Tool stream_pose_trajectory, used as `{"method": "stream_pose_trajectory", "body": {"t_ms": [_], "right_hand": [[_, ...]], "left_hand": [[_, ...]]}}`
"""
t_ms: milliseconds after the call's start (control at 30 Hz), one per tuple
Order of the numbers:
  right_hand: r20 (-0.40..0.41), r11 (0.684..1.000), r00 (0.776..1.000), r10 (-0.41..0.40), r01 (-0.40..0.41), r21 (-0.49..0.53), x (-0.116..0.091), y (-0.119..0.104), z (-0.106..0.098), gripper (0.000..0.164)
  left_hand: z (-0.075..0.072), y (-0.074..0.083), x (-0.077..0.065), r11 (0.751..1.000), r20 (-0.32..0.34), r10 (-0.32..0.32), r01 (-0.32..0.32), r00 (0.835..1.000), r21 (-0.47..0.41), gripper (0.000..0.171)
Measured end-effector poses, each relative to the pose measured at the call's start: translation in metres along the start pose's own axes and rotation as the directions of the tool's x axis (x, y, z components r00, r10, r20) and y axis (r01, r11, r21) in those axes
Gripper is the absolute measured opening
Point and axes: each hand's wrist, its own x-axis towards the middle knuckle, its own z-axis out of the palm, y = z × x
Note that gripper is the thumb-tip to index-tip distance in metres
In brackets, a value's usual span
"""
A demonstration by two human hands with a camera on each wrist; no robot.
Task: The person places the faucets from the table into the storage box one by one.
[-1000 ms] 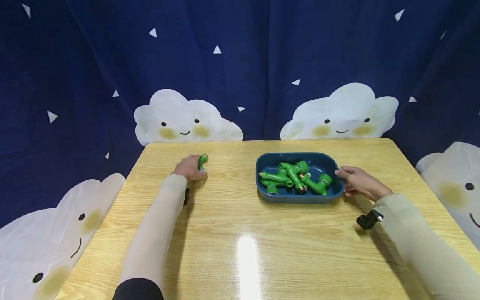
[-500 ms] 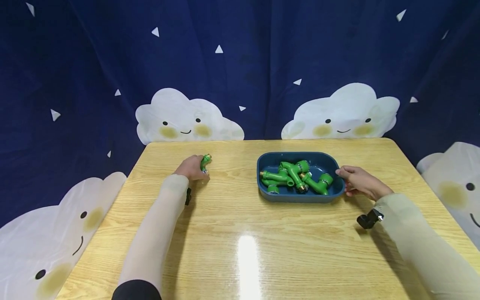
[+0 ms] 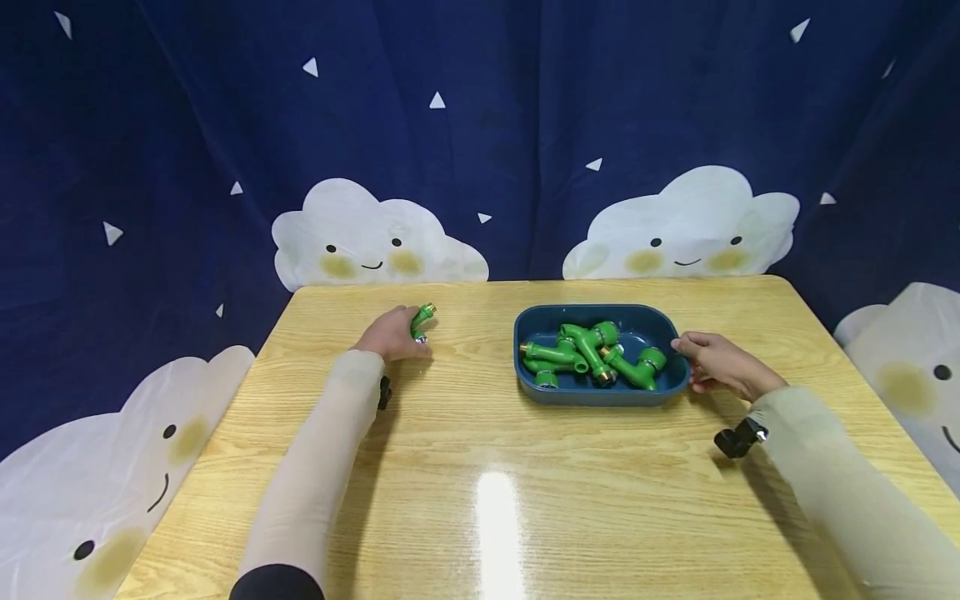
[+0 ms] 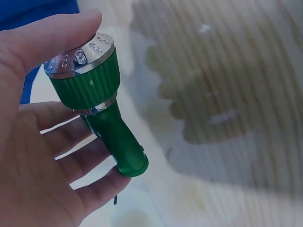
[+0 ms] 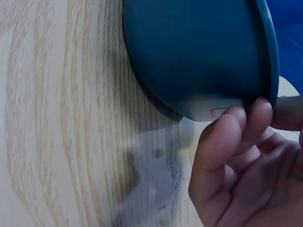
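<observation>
My left hand (image 3: 393, 333) grips a green water tap (image 3: 422, 317) above the table's left side. In the left wrist view the thumb lies over the silver cap of the tap (image 4: 85, 85), and the fingers stand behind its ribbed collar and green body. A brass end shows in the head view. My right hand (image 3: 723, 365) holds the right end of a dark blue bin (image 3: 600, 398), thumb on the rim and fingers outside against the wall. In the right wrist view the bin's outer wall (image 5: 194, 56) meets the fingertips. Several similar green taps (image 3: 637, 369) lie jumbled inside the bin.
The bin stands on a light wooden table (image 3: 420, 467), right of the middle. Behind it hangs a dark blue curtain (image 3: 517, 150) with white clouds (image 3: 682, 225) along the table's far edge. A bright light reflection (image 3: 498, 517) lies on the near tabletop.
My left hand, with the tap in its grip, has moved a little to the right. The right hand and the bin have stayed in place.
</observation>
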Motion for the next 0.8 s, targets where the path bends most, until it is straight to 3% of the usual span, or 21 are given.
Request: {"method": "stream_pose_trajectory", "body": {"t_ms": [800], "right_hand": [[-0.002, 1.000, 1.000, -0.004, 0.004, -0.006, 0.000, 0.000, 0.000, 0.035]], "left_hand": [[-0.016, 0.046, -0.004, 0.992, -0.097, 0.121, -0.124, 0.988, -0.020, 0.086]]}}
